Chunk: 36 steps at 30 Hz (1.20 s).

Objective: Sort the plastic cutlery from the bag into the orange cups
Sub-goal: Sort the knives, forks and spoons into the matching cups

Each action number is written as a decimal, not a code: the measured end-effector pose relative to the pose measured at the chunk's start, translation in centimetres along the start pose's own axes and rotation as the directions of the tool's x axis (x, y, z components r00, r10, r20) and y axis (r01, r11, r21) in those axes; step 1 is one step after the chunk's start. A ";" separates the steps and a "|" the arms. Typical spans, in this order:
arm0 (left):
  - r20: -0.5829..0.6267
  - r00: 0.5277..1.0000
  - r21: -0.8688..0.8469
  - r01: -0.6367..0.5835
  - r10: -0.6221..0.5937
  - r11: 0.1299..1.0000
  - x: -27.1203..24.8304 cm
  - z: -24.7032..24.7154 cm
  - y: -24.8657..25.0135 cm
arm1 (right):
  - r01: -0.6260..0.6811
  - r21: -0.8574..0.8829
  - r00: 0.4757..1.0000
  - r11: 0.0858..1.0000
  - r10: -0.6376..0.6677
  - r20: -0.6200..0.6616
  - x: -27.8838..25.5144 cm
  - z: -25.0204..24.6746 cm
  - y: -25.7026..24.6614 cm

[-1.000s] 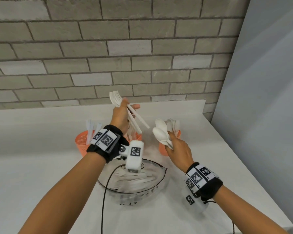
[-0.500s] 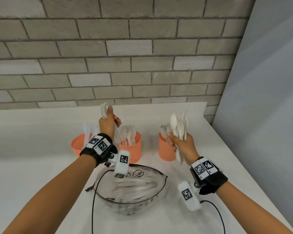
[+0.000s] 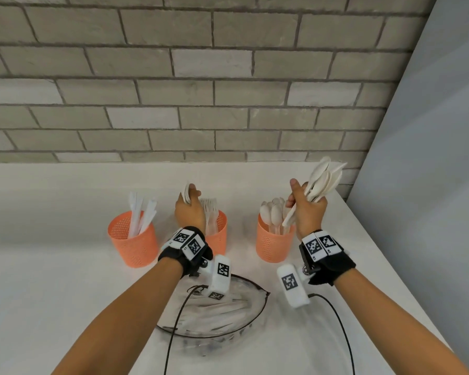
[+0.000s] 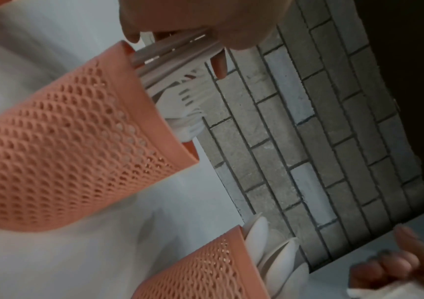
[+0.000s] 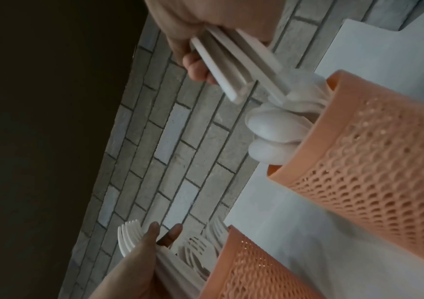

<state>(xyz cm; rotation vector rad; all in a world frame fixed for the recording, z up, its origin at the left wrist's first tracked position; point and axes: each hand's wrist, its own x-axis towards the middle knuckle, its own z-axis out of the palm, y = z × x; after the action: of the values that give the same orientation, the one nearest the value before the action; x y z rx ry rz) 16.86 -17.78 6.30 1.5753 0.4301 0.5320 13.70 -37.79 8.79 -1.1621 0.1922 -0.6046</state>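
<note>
Now a bunch of forks [image 3: 186,192] gripped in the left hand [image 3: 189,212] has been lowered to the middle cup [image 3: 217,234], and spoons [image 3: 320,182] clutched in the right hand [image 3: 307,209] are raised over the right cup [image 3: 274,246], so both drops seem imminent.

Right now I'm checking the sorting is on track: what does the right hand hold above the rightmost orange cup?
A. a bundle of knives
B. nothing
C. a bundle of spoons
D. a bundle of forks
C: the right hand grips a bundle of spoons, bowls up, just above the rightmost orange cup, which already holds spoons; the left hand holds forks at the middle cup.
</note>
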 end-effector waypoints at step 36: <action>-0.038 0.993 0.133 -0.107 0.113 0.985 -0.5 0.7 -1.4 | 0.204 -0.459 0.979 0.865 -0.191 0.075 -0.8 -1.3 4.4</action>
<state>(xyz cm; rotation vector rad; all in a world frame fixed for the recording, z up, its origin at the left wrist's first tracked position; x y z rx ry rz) 16.96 -18.53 4.82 1.7229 0.4214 0.6358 13.98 -37.28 4.11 -1.6712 0.2017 -0.7472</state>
